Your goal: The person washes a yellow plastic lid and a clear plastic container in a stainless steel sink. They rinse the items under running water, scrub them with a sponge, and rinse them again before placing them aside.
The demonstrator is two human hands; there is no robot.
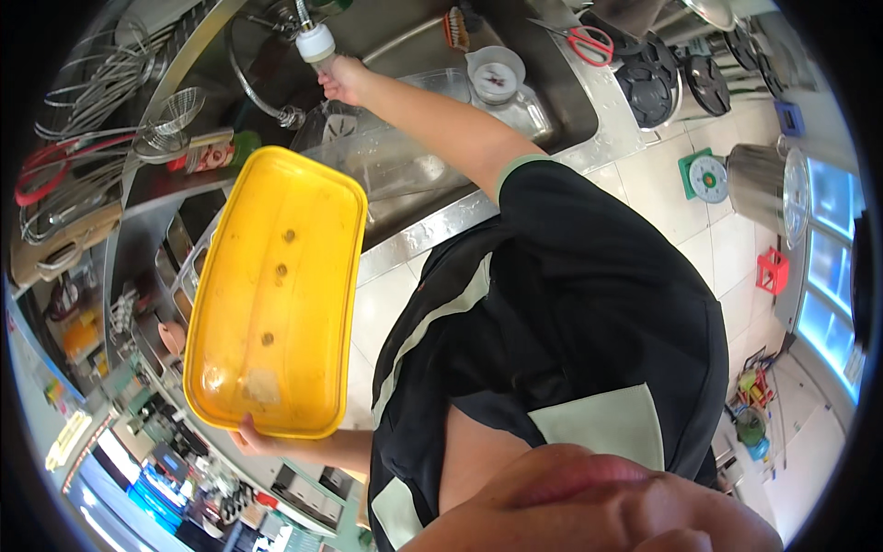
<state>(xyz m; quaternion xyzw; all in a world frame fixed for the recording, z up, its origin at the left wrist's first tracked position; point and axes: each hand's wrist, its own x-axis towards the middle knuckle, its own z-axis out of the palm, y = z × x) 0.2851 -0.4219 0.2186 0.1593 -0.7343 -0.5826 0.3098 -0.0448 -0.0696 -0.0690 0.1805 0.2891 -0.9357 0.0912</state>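
My left hand [250, 439] grips the lower edge of a yellow rectangular plastic lid [303, 304], fingers mostly hidden behind it. The lid is tilted up beside the sink, with a raised rim and three dark round spots along its middle. My right hand [342, 81] reaches over the steel sink [561, 110], its fingers closed at the lower end of a tap's white nozzle [315, 42]. Below that forearm, a clear plastic container [395, 161] lies in the sink. Beyond it sits a translucent white bowl [497, 72] with a dark reddish pattern or residue inside.
A brush [455, 29] lies at the sink's far side; red-handled scissors [589, 46] rest on its right rim. Whisks [92, 92] and a wire strainer [170, 124] hang at left. A scale [708, 178], a large pot [759, 184] and a red stool [772, 270] stand at right.
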